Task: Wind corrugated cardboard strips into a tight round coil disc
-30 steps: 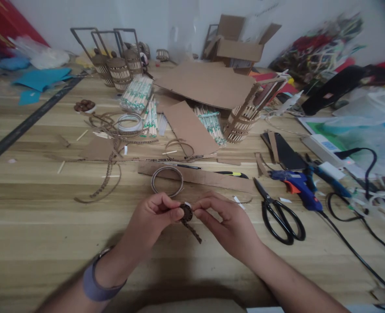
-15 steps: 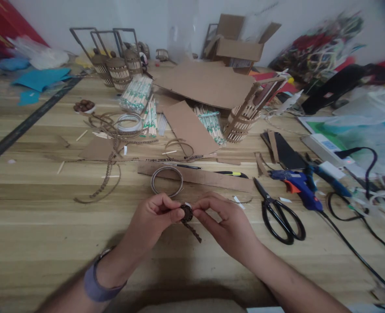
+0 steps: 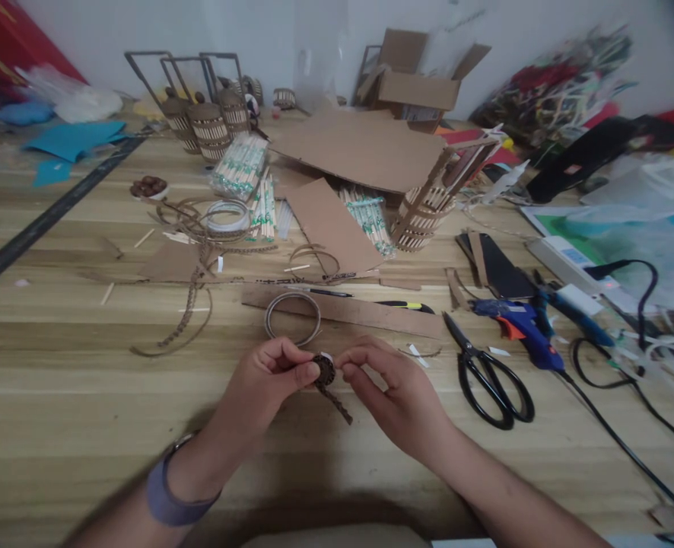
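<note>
Pale wall [image 3: 257,34] behind wooden table [image 3: 74,403]

Noted both forearms [image 3: 502,487] angled inward from below. Observed left hand [image 3: 262,380] closed in a pinch, with thumb extended; right hand [image 3: 402,396] opposite, with fingers bent, thumb and index fingertips close together.

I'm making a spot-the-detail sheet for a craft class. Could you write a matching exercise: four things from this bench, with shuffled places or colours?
Things:
1. Coiled dark braid
2. Scissors
3. Glue gun
4. Brown balls

Places or colours:
A. In a small white bowl
B. Blue, with an orange trigger
C. Pinched by the left hand
D. Black, lying on the wooden tabletop

Right pairs: 1-C, 2-D, 3-B, 4-A
</note>
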### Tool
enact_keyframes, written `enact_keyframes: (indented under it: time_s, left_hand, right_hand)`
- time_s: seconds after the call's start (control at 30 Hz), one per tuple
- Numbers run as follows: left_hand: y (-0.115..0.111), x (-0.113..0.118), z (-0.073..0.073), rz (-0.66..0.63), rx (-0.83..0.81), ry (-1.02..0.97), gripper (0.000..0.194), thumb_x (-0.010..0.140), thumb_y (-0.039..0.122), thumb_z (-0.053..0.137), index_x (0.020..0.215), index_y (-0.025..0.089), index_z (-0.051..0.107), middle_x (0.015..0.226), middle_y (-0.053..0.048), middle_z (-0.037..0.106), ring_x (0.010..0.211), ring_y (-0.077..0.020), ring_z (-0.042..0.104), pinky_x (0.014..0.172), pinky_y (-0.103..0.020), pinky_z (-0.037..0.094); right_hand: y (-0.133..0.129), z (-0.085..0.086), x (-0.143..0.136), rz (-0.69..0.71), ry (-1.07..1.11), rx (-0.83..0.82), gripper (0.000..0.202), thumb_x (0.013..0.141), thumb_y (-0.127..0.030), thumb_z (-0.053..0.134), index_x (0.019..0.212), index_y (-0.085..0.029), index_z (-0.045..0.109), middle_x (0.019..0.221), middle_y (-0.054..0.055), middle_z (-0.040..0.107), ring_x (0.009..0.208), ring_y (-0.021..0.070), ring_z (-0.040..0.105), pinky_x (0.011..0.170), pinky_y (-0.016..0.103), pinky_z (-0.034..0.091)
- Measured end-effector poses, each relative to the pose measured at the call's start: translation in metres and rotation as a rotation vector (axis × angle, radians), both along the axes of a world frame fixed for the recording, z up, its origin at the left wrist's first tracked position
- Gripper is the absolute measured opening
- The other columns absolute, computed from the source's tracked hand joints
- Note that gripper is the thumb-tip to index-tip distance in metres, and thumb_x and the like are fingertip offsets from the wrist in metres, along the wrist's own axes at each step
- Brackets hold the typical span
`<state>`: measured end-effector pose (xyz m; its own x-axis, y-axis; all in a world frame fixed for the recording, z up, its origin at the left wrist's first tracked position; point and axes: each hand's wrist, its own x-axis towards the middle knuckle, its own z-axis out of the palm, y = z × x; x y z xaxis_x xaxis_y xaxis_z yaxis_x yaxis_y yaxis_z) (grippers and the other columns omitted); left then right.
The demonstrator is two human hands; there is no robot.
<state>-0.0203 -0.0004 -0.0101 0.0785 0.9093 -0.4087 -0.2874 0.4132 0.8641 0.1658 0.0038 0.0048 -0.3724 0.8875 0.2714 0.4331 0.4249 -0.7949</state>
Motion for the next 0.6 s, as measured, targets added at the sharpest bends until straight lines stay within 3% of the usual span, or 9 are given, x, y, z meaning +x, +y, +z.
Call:
enact_keyframes:
  time_s: [0.17, 0.4, 0.6]
  left_hand:
    - [-0.0006, 0.0015, 0.0014, 0.03, 0.016, 0.022, 0.025, 0.054, 0.024, 0.088, 0.06, 0.018, 0.064, 0.061, 0.004, 0.07, 0.058, -0.0114, 0.06, 0.058, -0.023, 0.047]
    - [-0.0029, 0.0056, 0.0011, 0.009, 0.022, 0.006, 0.025, 0.054, 0.023, 0.087, 0.058, 0.018, 0.062, 0.058, 0.004, 0.069, 0.055, -0.0103, 0.057, 0.057, -0.022, 0.045]
    - [-0.0044, 0.0031, -0.0006, -0.064, 0.043, 0.026, 0.024, 0.055, 0.025, 0.087, 0.059, 0.019, 0.065, 0.06, 0.003, 0.069, 0.056, -0.0119, 0.057, 0.057, -0.023, 0.045]
  right_hand:
    - [-0.0034, -0.0038, -0.0006, -0.026, -0.002, 0.074, 0.016, 0.091, -0.014, 0.056, 0.093, -0.022, 0.069, 0.083, 0.004, 0.071, 0.076, 0.0163, 0.069, 0.067, 0.026, 0.055]
    - [-0.0049, -0.0067, -0.0009, -0.096, -0.148, 0.247, 0.014, 0.088, -0.013, 0.057, 0.081, -0.021, 0.066, 0.07, 0.001, 0.066, 0.065, 0.0164, 0.063, 0.06, 0.028, 0.048]
    - [0.004, -0.005, 0.0063, -0.106, -0.205, 0.321, 0.013, 0.087, -0.012, 0.054, 0.079, -0.021, 0.06, 0.074, 0.003, 0.066, 0.072, 0.0194, 0.063, 0.068, 0.031, 0.046]
